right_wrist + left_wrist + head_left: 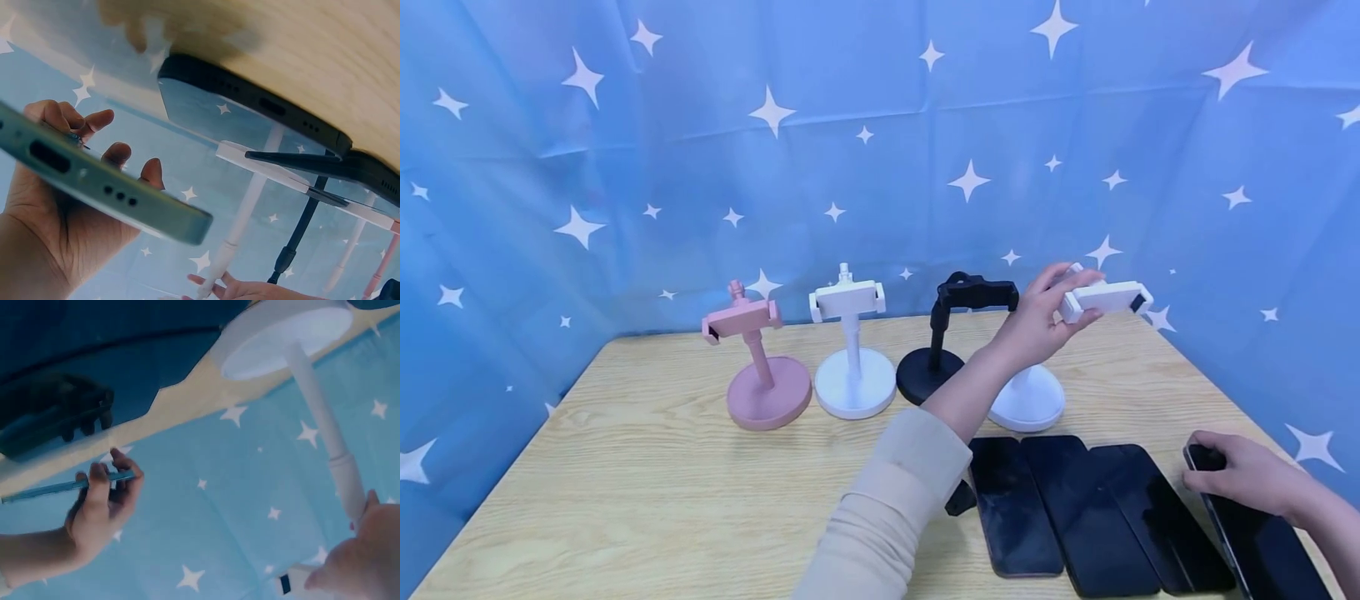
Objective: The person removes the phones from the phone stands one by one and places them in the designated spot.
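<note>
At the right of the head view, my left hand (1048, 308) grips the head of a white phone stand (1108, 298), fingers above and thumb below. Its round base is on the table, partly behind my wrist. The left wrist view has the stand's stem (322, 419) running up to my left hand (362, 550). My right hand (1247, 471) holds a dark smartphone (1273, 546) at the table's right edge. Close up in the right wrist view, the phone's greenish end edge (106, 181) crosses the palm of my right hand (69, 231).
Three dark phones (1015, 517) lie side by side between my arms, beside a small black object (961, 498). Left of my left hand stand a black stand (936, 333), another white stand (852, 333) and a pink stand (763, 375). A starred blue curtain (865, 192) hangs behind the table.
</note>
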`<state>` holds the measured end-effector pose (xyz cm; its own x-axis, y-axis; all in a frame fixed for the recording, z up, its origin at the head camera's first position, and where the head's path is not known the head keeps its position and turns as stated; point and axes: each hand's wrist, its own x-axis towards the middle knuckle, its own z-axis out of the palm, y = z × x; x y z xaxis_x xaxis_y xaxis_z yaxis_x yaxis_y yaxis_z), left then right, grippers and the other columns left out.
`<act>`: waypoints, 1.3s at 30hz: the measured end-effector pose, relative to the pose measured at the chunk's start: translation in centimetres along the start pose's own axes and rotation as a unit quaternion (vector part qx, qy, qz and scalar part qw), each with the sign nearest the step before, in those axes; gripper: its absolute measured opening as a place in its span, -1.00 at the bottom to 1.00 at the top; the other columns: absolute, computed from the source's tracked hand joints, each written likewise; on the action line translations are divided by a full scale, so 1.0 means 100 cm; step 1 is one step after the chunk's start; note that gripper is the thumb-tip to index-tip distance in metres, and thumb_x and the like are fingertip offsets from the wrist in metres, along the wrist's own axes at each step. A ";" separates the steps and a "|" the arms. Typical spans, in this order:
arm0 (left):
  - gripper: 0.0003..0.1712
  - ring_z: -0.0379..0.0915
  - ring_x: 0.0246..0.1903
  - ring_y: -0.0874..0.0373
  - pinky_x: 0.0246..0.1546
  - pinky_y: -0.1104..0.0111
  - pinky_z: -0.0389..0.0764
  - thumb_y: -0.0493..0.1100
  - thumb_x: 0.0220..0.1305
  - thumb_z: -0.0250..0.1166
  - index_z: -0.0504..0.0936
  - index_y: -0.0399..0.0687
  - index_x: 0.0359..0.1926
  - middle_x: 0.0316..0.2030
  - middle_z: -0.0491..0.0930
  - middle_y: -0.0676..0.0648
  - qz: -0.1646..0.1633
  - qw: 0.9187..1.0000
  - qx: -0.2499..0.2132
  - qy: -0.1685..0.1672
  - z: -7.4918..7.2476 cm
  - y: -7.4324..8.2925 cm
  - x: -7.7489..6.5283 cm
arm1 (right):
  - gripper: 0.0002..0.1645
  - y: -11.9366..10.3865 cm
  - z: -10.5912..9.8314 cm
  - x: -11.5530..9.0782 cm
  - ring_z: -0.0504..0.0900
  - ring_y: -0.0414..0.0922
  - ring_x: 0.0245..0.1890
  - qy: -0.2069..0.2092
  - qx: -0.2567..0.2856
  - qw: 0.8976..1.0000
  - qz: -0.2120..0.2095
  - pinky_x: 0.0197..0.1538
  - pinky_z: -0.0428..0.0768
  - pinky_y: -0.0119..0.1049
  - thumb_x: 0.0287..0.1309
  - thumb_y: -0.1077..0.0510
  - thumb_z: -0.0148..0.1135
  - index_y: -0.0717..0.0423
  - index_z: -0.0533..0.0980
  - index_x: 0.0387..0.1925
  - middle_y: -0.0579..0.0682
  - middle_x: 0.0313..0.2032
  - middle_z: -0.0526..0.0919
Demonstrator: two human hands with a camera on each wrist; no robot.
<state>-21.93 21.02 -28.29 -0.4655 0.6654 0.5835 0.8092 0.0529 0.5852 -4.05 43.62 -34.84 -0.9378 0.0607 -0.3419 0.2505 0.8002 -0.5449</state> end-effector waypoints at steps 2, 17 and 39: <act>-0.51 0.19 0.17 0.24 -0.04 0.69 0.34 -0.11 0.27 0.14 0.36 0.04 0.23 0.26 0.15 -0.06 -0.002 1.000 -0.011 0.001 0.000 -0.002 0.001 | -0.67 0.001 0.001 0.001 0.39 -0.16 -0.60 0.000 -0.007 1.000 0.001 -0.54 0.39 -0.30 0.20 0.10 0.07 0.31 0.33 -0.17 -0.01 -0.54 0.35; -0.49 0.11 0.26 0.27 -0.04 0.69 0.35 -0.11 0.27 0.13 0.34 0.06 0.25 0.34 0.07 0.02 -0.053 0.997 -0.054 -0.010 -0.004 -0.008 0.007 | -0.82 -0.004 0.007 0.015 0.25 -0.26 -0.53 0.038 -0.089 0.992 -0.085 -0.45 0.21 -0.34 0.10 0.14 0.17 0.14 0.37 -0.34 -0.02 -0.46 0.37; -0.47 -0.01 0.30 0.35 0.00 0.65 0.34 -0.11 0.22 0.16 0.38 0.17 0.24 0.34 0.06 0.22 -0.108 0.986 -0.122 0.025 0.004 0.001 0.006 | -0.88 0.036 0.004 0.037 0.28 -0.45 -0.43 0.047 -0.114 0.970 -0.209 -0.46 0.25 -0.45 0.05 0.23 0.25 0.05 0.46 -0.35 -0.31 -0.41 0.44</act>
<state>-21.94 21.67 -28.08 -0.6397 0.6198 0.4547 0.5819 0.0040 0.8132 -6.57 46.43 -38.38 -0.9666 -0.2514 -0.0494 -0.2059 0.8769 -0.4344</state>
